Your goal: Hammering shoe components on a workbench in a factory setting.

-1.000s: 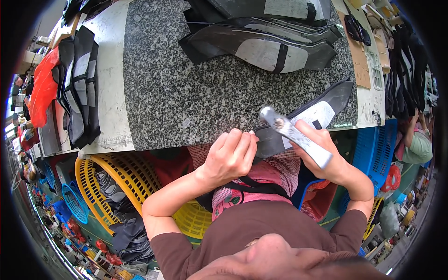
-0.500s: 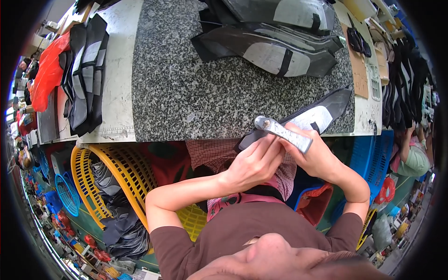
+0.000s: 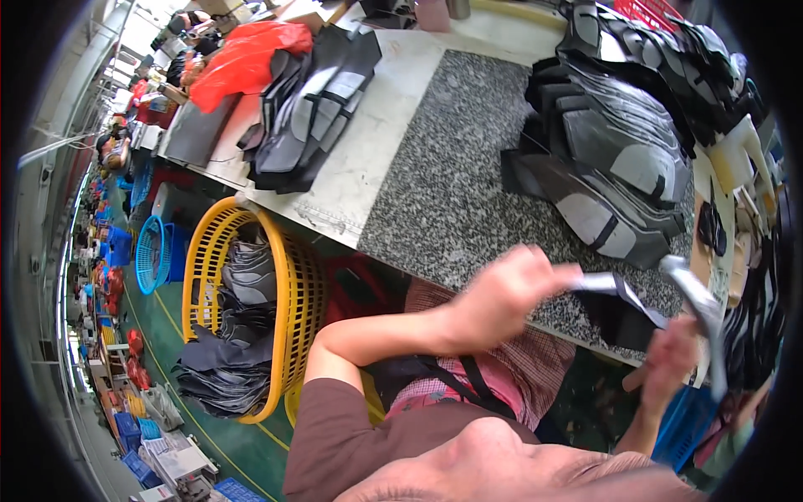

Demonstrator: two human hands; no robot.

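Two hands work at the speckled granite slab's [image 3: 468, 184] near edge: the left hand [image 3: 502, 294] pinches a black-and-grey cut shoe piece [image 3: 615, 297], the right hand [image 3: 673, 360] grips a silvery metal hammer [image 3: 698, 305], with the dark stack of similar pieces [image 3: 619, 159] apparently still waiting.
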